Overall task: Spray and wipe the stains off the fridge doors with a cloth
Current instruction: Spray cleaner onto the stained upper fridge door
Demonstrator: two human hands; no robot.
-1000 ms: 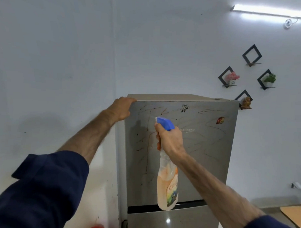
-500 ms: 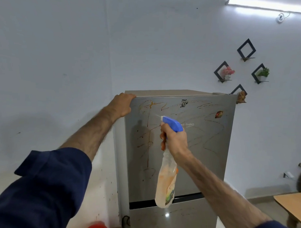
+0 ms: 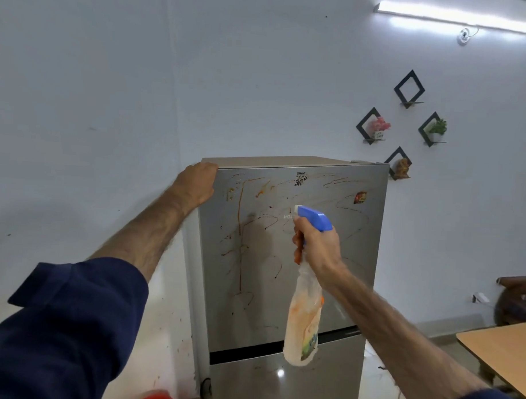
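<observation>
The stained upper fridge door (image 3: 283, 259) stands rigid ahead, the left hand (image 3: 196, 183) gripping its top corner, while the right hand (image 3: 318, 246) clasps the light, likely slippery spray bottle (image 3: 304, 314) at its neck, fingers on the trigger.

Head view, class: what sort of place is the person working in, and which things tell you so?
Probably a room in a home, perhaps a kitchen or dining corner. A two-door fridge stands against the wall, small diamond wall shelves hold little plants and an ornament, and a wooden table shows at the right.
</observation>
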